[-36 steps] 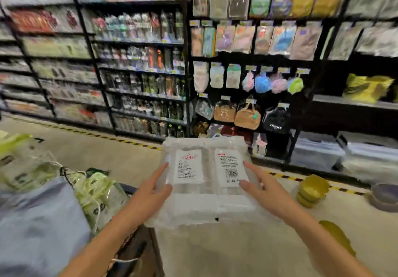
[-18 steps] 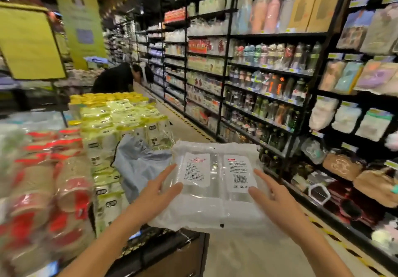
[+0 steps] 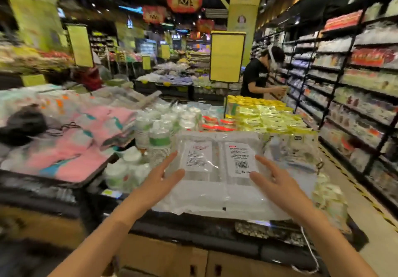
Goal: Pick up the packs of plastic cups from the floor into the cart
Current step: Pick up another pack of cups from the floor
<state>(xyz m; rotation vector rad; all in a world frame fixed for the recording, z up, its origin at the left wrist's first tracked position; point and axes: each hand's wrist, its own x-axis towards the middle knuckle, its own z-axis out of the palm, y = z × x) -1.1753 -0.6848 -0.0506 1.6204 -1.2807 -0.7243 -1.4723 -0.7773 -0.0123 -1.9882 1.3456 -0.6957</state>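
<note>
A clear pack of plastic cups (image 3: 217, 182) with two white labels lies flat between my hands, above the near black rim of the loaded cart (image 3: 183, 229). My left hand (image 3: 160, 178) presses its left side, forefinger straight and thumb on top. On the right side my right hand (image 3: 273, 182) lies with straight, spread fingers and its thumb on the wrapper. I cannot tell whether the pack touches the goods under it.
The cart holds yellow packs (image 3: 265, 115) and sleeves of green-banded cups (image 3: 159, 145). A table of pink goods (image 3: 86, 138) stands to the left, and tall shelves (image 3: 355, 95) line the aisle on the right. A person in a black shirt (image 3: 254, 76) stands further down.
The view has swung from the floor and shelves to the cart. Both hands have carried the pack leftwards, from beside the cart to over its load.
</note>
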